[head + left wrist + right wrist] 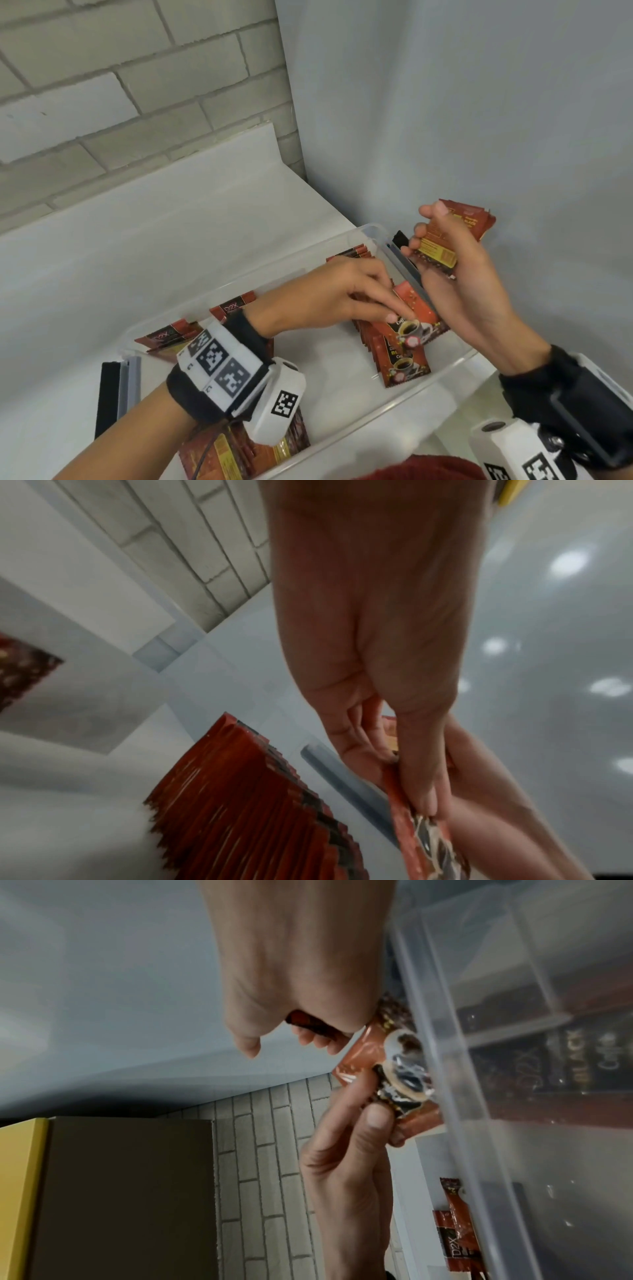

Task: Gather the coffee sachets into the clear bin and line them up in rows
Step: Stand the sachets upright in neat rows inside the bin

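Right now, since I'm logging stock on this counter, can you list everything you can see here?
clear bin: one, see-through, on the counter.
sachet groups: several, red-brown, in the bin; count unclear.
loose sachet: one, orange-red, over the right row.
sachet bundle: count unclear, red-brown, beyond the bin's right end.
clips: two, black and grey, one at each bin end.
counter: one, white.
brick wall: pale grey, behind; plain wall: grey, right.
box: one, brown and yellow, right wrist view only.
wrist cameras: two, white with black markers.
left hand: pinches the loose sachet.
right hand: grips the sachet bundle.
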Motion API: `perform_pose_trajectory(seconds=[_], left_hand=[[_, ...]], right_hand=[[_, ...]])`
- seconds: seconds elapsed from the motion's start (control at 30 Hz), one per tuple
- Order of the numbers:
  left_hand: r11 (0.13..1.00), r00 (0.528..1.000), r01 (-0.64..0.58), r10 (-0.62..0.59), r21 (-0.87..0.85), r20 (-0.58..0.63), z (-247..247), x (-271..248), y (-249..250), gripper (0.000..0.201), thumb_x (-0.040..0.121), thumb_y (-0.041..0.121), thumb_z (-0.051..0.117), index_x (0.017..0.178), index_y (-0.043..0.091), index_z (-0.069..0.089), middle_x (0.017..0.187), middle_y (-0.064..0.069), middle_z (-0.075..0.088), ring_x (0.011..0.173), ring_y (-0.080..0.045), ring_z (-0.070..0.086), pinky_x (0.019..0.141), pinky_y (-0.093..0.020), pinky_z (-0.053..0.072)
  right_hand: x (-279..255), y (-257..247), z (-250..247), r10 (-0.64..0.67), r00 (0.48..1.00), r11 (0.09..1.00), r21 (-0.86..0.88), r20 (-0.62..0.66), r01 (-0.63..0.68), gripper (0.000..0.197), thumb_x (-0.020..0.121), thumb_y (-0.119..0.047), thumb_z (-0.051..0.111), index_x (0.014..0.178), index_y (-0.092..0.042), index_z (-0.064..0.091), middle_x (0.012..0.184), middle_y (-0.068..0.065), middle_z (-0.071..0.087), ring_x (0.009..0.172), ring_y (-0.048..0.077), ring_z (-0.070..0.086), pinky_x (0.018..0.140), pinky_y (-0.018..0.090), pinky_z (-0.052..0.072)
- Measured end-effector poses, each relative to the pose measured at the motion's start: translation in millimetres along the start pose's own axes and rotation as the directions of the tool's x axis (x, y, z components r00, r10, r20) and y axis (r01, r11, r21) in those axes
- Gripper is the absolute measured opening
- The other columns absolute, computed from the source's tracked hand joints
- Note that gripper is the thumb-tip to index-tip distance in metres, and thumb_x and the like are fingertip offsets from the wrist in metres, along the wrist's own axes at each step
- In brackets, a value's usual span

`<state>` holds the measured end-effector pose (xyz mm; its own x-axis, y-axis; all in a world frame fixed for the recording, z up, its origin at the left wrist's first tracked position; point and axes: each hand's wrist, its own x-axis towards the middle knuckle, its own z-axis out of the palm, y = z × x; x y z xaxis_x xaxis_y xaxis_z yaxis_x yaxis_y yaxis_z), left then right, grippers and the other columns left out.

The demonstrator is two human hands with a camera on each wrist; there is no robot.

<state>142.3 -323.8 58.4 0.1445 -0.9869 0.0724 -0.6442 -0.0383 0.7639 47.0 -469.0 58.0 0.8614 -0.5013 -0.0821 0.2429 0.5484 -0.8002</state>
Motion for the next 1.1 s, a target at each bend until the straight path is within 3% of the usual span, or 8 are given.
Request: perform_pose_trajectory(seconds=[0.17,0.37,0.47,0.57,0.7,0.83,1.0,1.1], left_hand=[[0.997,0.983,0.026,-0.040,0.078,0.180,-2,2,1,0.023,0.086,0.012,0.069,0.108,0.012,0.074,0.078,0.010,0.046,0.069,0.002,0.044,0.067,-0.009,0.031],[0.994,0.956,0.055,-0.079,0.089,0.283,-1,2,4,0.024,0.084,0.015,0.071,0.107,0.011,0.074,0.089,-0.007,0.065,0.078,-0.012,0.059,0.075,-0.024,0.047],[0.983,0.932,-0.019,-0.048,0.180,0.358,12,6,2,0.023,0.086,0.015,0.068,0.108,0.010,0.074,0.082,0.000,0.053,0.070,-0.002,0.048,0.068,-0.009,0.036],[0.959,0.914,-0.113,-0.002,0.260,0.406,27,10,0,0.023,0.089,0.014,0.065,0.110,0.009,0.073,0.082,0.003,0.039,0.071,-0.004,0.034,0.067,-0.010,0.031],[0.855,0.923,-0.301,0.149,0.423,0.355,37,12,-1,0.015,0.085,0.014,0.067,0.096,0.012,0.077,0.079,0.003,0.037,0.080,-0.006,0.019,0.068,-0.020,0.027],[0.759,0.947,-0.316,0.221,0.569,0.231,38,13,-4,0.005,0.080,0.010,0.071,0.076,0.011,0.073,0.079,-0.004,0.045,0.084,-0.019,0.034,0.069,-0.031,0.035],[0.668,0.947,-0.322,0.216,0.671,0.240,40,12,-3,0.011,0.080,0.006,0.067,0.089,0.008,0.072,0.083,-0.001,0.031,0.084,-0.018,0.027,0.067,-0.025,0.017],[0.627,0.959,-0.284,0.178,0.726,0.221,45,13,-2,0.024,0.088,0.012,0.046,0.088,0.009,0.070,0.085,-0.003,0.038,0.083,-0.018,0.026,0.066,-0.026,0.020]], right_hand=[[1,1,-2,-0.009,1.000,1.000,-0.007,0.011,0.009,0.021,0.080,-0.036,0.061,0.086,-0.015,0.060,0.071,-0.001,0.055,0.066,0.009,0.056,0.069,0.021,0.052],[2,1,-3,-0.004,1.000,1.000,-0.015,0.019,0.004,0.023,0.079,-0.037,0.062,0.088,-0.016,0.060,0.073,-0.001,0.055,0.069,0.011,0.055,0.078,0.025,0.050],[2,1,-2,-0.001,1.000,1.000,-0.018,0.019,0.002,0.024,0.079,-0.038,0.062,0.090,-0.016,0.059,0.073,-0.001,0.055,0.069,0.011,0.055,0.080,0.026,0.048],[1,1,-2,0.008,1.000,1.000,-0.018,0.002,-0.008,0.025,0.077,-0.037,0.063,0.089,-0.015,0.060,0.071,-0.001,0.056,0.067,0.010,0.055,0.081,0.027,0.048],[2,2,-2,0.019,1.000,1.000,-0.003,-0.007,-0.019,0.025,0.077,-0.037,0.063,0.088,-0.015,0.059,0.071,-0.001,0.056,0.066,0.010,0.055,0.079,0.026,0.048],[3,2,-3,0.025,1.000,1.000,0.003,-0.008,-0.025,0.027,0.077,-0.037,0.064,0.091,-0.014,0.059,0.072,0.000,0.055,0.068,0.012,0.054,0.082,0.028,0.046],[3,3,-3,0.036,0.999,0.999,0.008,-0.018,-0.035,0.032,0.075,-0.038,0.065,0.094,-0.014,0.060,0.073,0.000,0.056,0.068,0.011,0.055,0.084,0.029,0.046],[2,3,-3,0.036,0.999,0.999,0.003,-0.016,-0.036,0.031,0.074,-0.039,0.065,0.093,-0.014,0.060,0.073,0.000,0.056,0.068,0.011,0.055,0.083,0.028,0.046]])
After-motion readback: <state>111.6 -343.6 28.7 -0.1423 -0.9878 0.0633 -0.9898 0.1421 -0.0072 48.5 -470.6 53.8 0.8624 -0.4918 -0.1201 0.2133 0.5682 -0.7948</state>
